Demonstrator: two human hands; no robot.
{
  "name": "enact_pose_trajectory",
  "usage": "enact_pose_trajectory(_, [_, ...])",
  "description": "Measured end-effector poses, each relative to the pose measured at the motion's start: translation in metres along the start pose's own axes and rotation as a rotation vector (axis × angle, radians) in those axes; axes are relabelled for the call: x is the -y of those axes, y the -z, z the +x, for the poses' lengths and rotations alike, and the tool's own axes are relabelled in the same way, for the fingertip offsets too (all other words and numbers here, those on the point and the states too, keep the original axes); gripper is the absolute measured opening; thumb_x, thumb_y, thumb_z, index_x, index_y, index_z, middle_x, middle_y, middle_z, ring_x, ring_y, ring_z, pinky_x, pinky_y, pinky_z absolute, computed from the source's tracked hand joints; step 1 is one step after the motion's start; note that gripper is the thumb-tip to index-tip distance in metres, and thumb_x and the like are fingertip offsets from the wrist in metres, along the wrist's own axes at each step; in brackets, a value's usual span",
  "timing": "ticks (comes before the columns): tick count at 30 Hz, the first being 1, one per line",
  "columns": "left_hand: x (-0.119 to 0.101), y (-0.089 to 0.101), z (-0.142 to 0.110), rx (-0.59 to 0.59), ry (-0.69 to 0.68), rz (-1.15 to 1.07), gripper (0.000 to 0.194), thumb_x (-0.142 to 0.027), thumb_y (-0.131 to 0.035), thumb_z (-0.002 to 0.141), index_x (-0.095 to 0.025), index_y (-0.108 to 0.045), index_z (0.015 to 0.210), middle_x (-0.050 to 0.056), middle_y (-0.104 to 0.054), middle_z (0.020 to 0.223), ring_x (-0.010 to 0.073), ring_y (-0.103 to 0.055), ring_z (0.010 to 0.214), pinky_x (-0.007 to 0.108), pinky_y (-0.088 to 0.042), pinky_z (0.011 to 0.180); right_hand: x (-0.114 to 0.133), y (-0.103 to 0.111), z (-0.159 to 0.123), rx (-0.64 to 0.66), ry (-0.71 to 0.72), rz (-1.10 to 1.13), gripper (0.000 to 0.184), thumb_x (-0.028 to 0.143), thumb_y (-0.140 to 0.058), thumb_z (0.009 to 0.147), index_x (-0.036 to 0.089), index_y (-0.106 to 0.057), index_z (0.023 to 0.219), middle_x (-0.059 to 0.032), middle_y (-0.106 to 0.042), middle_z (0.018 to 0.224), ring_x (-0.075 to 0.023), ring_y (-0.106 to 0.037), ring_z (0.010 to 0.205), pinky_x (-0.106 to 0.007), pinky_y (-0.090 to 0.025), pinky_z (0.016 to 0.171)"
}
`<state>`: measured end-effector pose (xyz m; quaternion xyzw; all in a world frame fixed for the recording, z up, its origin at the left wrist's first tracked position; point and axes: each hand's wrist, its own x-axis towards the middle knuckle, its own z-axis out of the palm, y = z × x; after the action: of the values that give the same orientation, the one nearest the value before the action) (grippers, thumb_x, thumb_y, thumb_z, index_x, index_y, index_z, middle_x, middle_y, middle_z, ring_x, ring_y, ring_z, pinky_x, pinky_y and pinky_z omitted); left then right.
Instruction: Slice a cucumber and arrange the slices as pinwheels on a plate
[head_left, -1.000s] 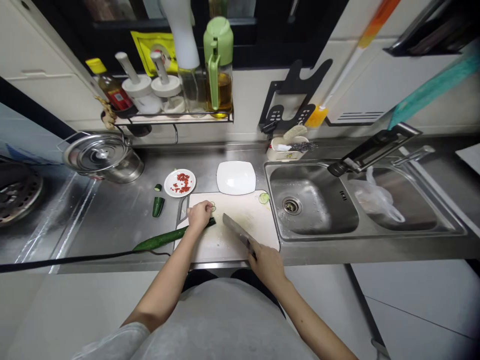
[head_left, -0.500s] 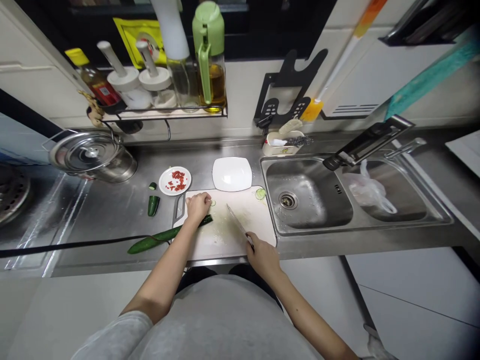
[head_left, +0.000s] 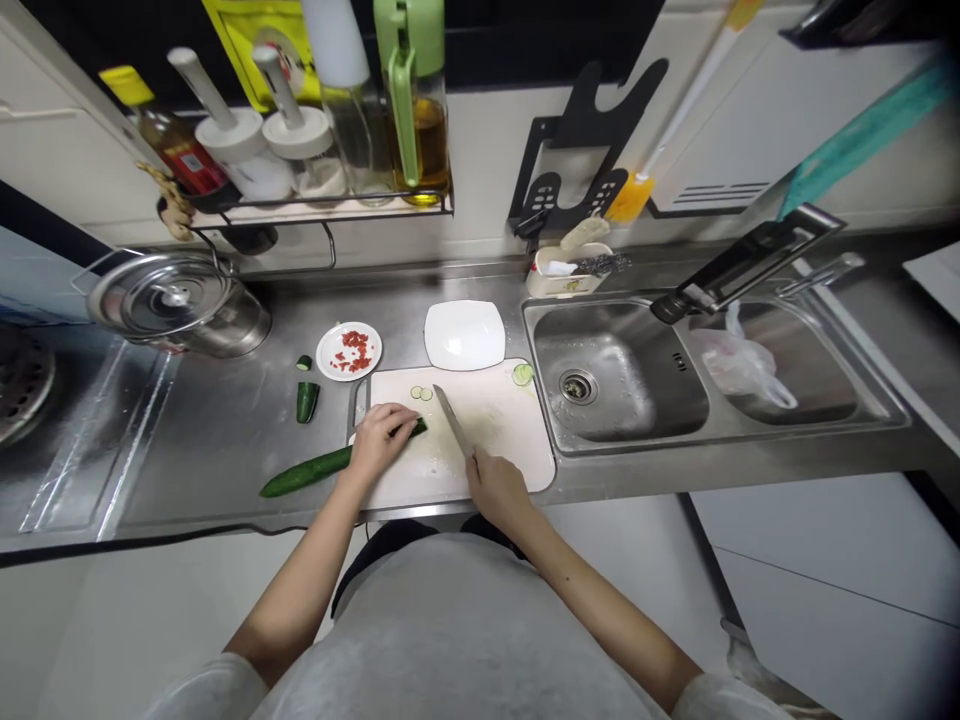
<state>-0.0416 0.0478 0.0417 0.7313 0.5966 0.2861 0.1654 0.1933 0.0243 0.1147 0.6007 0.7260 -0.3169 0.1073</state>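
left hand (head_left: 379,437) holds the cucumber (head_left: 306,473) (likely firm, slick; best pinned behind its end), right hand (head_left: 499,488) grips the kitchen knife (head_left: 453,420).

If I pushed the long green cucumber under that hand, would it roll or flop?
The long cucumber might roll a bit, since its body looks rounded, though the left hand over it would probably steady it. It's likely stiff, not floppy, because it looks fairly straight across the edge of the cutting board. Its smooth-looking skin could feel slippery.
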Motion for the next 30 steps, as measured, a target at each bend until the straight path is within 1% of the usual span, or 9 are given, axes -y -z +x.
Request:
enact_pose_trajectory(2, [-0.001,-0.002,-0.006,0.029,-0.077,0.008,0.021,-0.034,-0.056,0.091,-0.026,-0.073,0.101,0.005,-0.070,0.100,0.0182,-0.062,0.093,0.034,-0.050,0.084,0.009,-0.002,0.001,0.007,0.031,-0.008,0.038,0.028,-0.026,0.100,0.014,-0.051,0.125,-0.0132,-0.071,0.095,-0.0243,-0.067,0.088,-0.030,-0.041,0.073])
enact_pose_trajectory(4, [-0.001,-0.006,-0.008,0.035,-0.123,0.030,0.020,-0.032,-0.056,0.091,-0.026,-0.073,0.100,0.005,-0.071,0.099,0.0183,-0.063,0.094,0.035,-0.051,0.084,0.016,-0.004,0.002,0.020,0.051,-0.011,0.037,0.027,-0.028,0.099,0.014,-0.052,0.123,-0.0134,-0.071,0.094,-0.0247,-0.067,0.088,-0.030,-0.042,0.072])
enact_pose_trajectory(7, [0.001,-0.011,-0.010,0.020,-0.158,0.066,0.020,-0.030,-0.056,0.091,-0.025,-0.073,0.100,0.005,-0.071,0.099,0.0188,-0.063,0.093,0.035,-0.051,0.082,0.023,-0.008,0.002,0.042,0.072,-0.006,0.035,0.025,-0.028,0.099,0.012,-0.055,0.117,-0.0149,-0.071,0.093,-0.0251,-0.067,0.088,-0.031,-0.044,0.072])
enact_pose_trajectory(9, [0.002,-0.013,-0.011,0.006,-0.167,0.077,0.019,-0.029,-0.056,0.091,-0.025,-0.073,0.101,0.005,-0.072,0.099,0.0187,-0.063,0.092,0.035,-0.052,0.082,0.026,-0.010,0.002,0.057,0.078,-0.001,0.034,0.024,-0.028,0.098,0.011,-0.054,0.117,-0.0158,-0.070,0.093,-0.0257,-0.067,0.088,-0.031,-0.045,0.073])
enact_pose_trajectory(16, [0.002,-0.014,-0.013,-0.007,-0.176,0.060,0.018,-0.027,-0.056,0.091,-0.025,-0.072,0.100,0.005,-0.072,0.098,0.0186,-0.064,0.094,0.036,-0.051,0.083,0.031,-0.011,0.000,0.109,0.072,0.011,0.033,0.022,-0.029,0.098,0.011,-0.053,0.117,-0.0165,-0.070,0.093,-0.0260,-0.067,0.092,-0.032,-0.047,0.075])
enact_pose_trajectory(20, [0.002,-0.014,-0.012,-0.008,-0.170,0.063,0.018,-0.027,-0.056,0.091,-0.024,-0.072,0.098,0.004,-0.072,0.099,0.0183,-0.064,0.093,0.036,-0.051,0.084,0.034,-0.011,-0.001,0.132,0.079,0.004,0.031,0.019,-0.030,0.096,0.011,-0.052,0.116,-0.0171,-0.070,0.092,-0.0265,-0.068,0.092,-0.033,-0.048,0.074])
enact_pose_trajectory(26, [0.000,-0.012,-0.011,0.022,-0.144,0.059,0.017,-0.028,-0.055,0.091,-0.023,-0.071,0.094,0.004,-0.072,0.098,0.0179,-0.064,0.091,0.035,-0.051,0.084,0.040,-0.009,0.001,0.162,0.062,0.018,0.030,0.011,-0.034,0.091,0.010,-0.054,0.114,-0.0180,-0.070,0.093,-0.0269,-0.068,0.094,-0.033,-0.050,0.074])
enact_pose_trajectory(30, [-0.001,-0.012,-0.011,0.049,-0.113,0.054,0.017,-0.027,-0.054,0.091,-0.023,-0.071,0.092,0.004,-0.072,0.097,0.0185,-0.064,0.092,0.037,-0.050,0.086,0.041,-0.010,0.004,0.173,0.059,0.040,0.030,0.009,-0.038,0.089,0.011,-0.054,0.114,-0.0182,-0.070,0.095,-0.0266,-0.068,0.095,-0.032,-0.050,0.074])
